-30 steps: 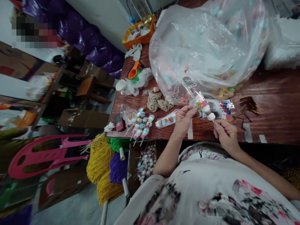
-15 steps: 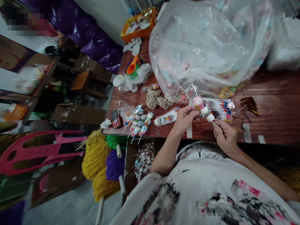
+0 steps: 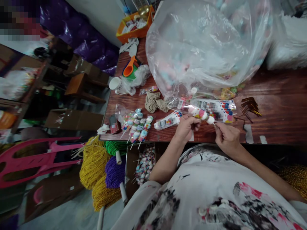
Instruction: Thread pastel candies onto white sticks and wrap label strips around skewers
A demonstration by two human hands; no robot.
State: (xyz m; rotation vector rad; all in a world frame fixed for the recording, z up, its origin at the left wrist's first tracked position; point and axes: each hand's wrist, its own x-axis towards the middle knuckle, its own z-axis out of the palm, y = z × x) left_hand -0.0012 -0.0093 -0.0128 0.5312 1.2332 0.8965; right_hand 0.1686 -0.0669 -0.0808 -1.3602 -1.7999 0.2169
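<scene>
A marshmallow skewer (image 3: 210, 120) of pink and white pieces lies tilted above the table's front edge, partly inside a clear printed plastic bag (image 3: 185, 106). My right hand (image 3: 227, 135) is closed, its thumb and forefinger pinching the thin stick at the lower end. Curled fingers of my left hand (image 3: 187, 127) are at the near side of the bag and appear to grip its edge; their exact contact is partly hidden. Flat printed bags (image 3: 216, 109) lie just behind the skewer, and another stack of printed bags (image 3: 168, 120) lies left of my left hand.
Several wrapped skewers (image 3: 139, 126) lie at the table's left front. A large clear sack (image 3: 208, 44) fills the back. Brown-gold twist ties (image 3: 250, 107) lie at right. Also present are a beige cloth (image 3: 155, 102), an orange scoop (image 3: 130, 66) and a box of skewers (image 3: 145, 166) below the edge.
The bag has swung from upright to pointing left, and the skewer sits deeper inside it. My left hand has shifted slightly down. The whole view has moved a little.
</scene>
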